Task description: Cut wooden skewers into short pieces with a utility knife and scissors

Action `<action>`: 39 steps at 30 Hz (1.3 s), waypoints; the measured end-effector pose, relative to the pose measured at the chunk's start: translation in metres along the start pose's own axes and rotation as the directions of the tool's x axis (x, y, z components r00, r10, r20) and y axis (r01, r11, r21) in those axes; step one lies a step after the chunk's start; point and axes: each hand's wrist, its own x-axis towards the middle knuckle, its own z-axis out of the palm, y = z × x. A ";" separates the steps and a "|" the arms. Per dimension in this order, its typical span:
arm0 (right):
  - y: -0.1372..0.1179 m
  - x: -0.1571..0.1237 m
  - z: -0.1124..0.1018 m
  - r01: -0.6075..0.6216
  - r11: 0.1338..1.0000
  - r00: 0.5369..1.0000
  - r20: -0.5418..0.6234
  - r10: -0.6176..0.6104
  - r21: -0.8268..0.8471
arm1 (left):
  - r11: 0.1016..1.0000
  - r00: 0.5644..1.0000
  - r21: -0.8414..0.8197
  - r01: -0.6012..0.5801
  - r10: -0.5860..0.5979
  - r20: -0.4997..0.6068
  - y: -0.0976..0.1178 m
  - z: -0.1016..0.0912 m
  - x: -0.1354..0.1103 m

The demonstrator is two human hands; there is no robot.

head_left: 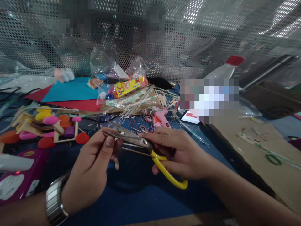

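My right hand (185, 152) grips a pair of scissors (168, 172) with yellow handles, its fingers in and around the loops. The scissors' metal blades are parted and point left, reaching over the fingertips of my left hand (90, 169). Thumb and fingers of that left hand are pinched on a small wooden stick (117, 164), whose lower end sticks out beneath them. The blades and fingers partly hide the stick, and I cannot tell whether the blades touch it. Thin wooden sticks (136, 151) lie on the blue table surface behind the scissors.
Stick-built models with colourful round wheels (62, 133) stand at left, behind a purple box (39, 161). A pink glue gun (162, 117) lies beyond my right hand amid scraps. Farther back are blue sheets (70, 91), a yellow packet (131, 86) and mesh (131, 37). Cardboard (265, 147) lies right.
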 end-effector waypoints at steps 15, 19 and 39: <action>0.001 0.001 0.001 0.000 0.999 1.000 -0.013 0.001 0.042 | 0.994 0.998 0.098 -0.053 0.051 0.025 0.004 -0.001 -0.001; 0.000 0.001 0.000 -0.008 0.999 1.000 0.001 0.008 0.035 | 0.995 0.999 0.089 -0.049 0.047 0.024 0.003 -0.002 -0.002; -0.005 -0.002 -0.005 0.011 0.990 0.998 0.067 -0.001 -0.140 | 0.994 0.999 0.102 0.045 -0.043 -0.024 0.002 0.000 -0.004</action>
